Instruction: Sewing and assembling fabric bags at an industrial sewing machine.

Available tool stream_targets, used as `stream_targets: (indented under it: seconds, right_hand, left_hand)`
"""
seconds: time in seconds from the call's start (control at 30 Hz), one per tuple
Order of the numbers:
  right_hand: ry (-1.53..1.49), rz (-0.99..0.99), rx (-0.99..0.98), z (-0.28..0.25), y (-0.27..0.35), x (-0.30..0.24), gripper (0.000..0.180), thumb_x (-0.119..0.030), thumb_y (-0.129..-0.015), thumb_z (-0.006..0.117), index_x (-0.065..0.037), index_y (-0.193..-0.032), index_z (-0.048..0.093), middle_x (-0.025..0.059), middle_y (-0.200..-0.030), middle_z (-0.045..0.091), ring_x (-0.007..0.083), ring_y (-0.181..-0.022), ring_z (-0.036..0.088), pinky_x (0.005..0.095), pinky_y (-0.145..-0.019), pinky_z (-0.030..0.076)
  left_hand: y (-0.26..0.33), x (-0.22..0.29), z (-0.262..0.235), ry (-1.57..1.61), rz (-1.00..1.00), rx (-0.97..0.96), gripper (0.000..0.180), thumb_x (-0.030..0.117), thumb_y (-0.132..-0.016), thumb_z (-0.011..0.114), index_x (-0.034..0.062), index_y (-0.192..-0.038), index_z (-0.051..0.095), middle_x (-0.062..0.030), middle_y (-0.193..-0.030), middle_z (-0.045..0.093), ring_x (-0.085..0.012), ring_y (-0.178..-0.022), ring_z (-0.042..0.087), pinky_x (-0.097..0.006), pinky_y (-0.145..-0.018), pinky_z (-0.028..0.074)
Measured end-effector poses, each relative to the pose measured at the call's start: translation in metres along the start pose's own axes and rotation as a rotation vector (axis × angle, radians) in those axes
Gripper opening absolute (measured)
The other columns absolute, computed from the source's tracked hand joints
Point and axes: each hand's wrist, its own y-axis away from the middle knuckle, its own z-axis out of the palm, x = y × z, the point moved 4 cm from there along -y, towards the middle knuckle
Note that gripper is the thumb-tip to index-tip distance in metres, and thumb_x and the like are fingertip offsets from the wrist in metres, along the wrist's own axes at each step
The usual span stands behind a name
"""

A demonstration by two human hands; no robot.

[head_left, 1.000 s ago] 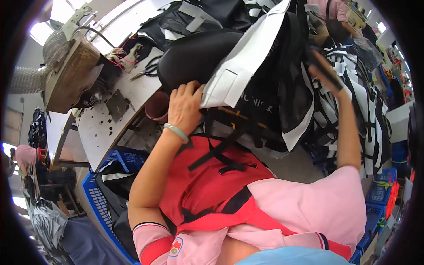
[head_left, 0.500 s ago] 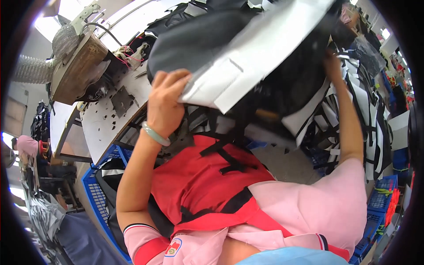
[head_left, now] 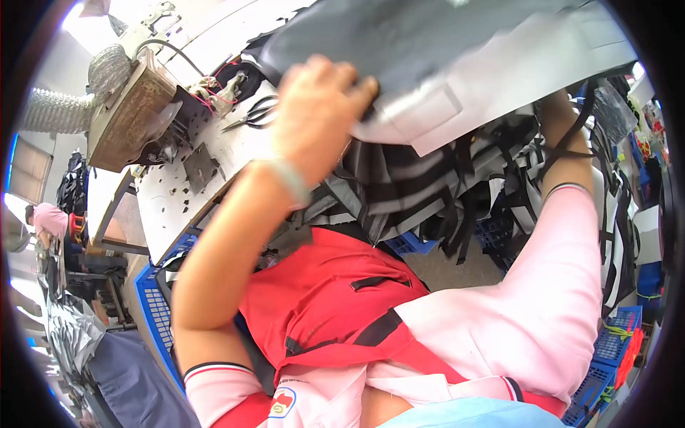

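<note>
My left hand (head_left: 317, 118) is closed at the near left end of a large sewn piece, its fingers curled over the edge. A dark grey-black sheet (head_left: 428, 43) and a white panel (head_left: 485, 100) with a stitched rectangle make up the piece. It is raised over the worktable and slightly blurred. At its right end, my right hand (head_left: 558, 107) reaches underneath; the piece and a black strap (head_left: 578, 128) hide its fingers. Below the panel hangs a heap of black and white strapped pieces (head_left: 407, 185). Black-handled scissors (head_left: 253, 115) lie left of my left hand.
An old machine (head_left: 132, 107) with a flexible duct stands on the white table (head_left: 160, 214) at left, among dark scraps. Blue crates stand at lower left (head_left: 153, 303) and right (head_left: 596, 371). Another person in pink (head_left: 51, 222) is at far left.
The sewn piece has swung up and to the right, its white panel now flatter. My left hand has moved right and up with it, and the scissors have come into view.
</note>
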Motion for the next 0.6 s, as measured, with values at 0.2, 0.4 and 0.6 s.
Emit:
stream_targets:
  seconds: [0.2,0.4,0.6]
  right_hand:
    - [0.288,-0.042,-0.193,-0.043,0.101,-0.036,0.027,-0.022,-0.090,0.054,-0.001,-0.105,0.064,0.0146,-0.097,0.067,0.0226,-0.087,0.064,0.0351,-0.077,0.050]
    - [-0.869,0.680,0.535,-0.148,0.105,0.085,0.029,-0.019,-0.089,0.064,-0.001,-0.113,0.064,0.0067,-0.110,0.067,0.0156,-0.098,0.063,0.0317,-0.089,0.049]
    - [0.075,-0.236,0.187,-0.204,-0.030,-0.214,0.039,-0.032,-0.098,0.052,-0.020,-0.135,0.055,0.0054,-0.138,0.053,0.0227,-0.126,0.050,0.0334,-0.104,0.036]
  left_hand:
    - [0.063,0.029,0.126,0.330,-0.185,-0.265,0.057,-0.003,-0.068,0.061,0.0048,-0.124,0.059,-0.0142,-0.118,0.051,-0.0295,-0.103,0.059,-0.038,-0.078,0.054]
    - [0.065,0.012,0.107,0.535,-0.120,-0.265,0.059,-0.003,-0.067,0.063,0.0030,-0.126,0.057,-0.0139,-0.117,0.051,-0.0298,-0.103,0.058,-0.038,-0.081,0.052]
    - [0.015,-0.003,0.001,0.692,0.060,0.176,0.029,0.005,-0.073,0.070,0.0061,-0.102,0.069,-0.0109,-0.109,0.064,-0.0292,-0.102,0.060,-0.039,-0.089,0.045]
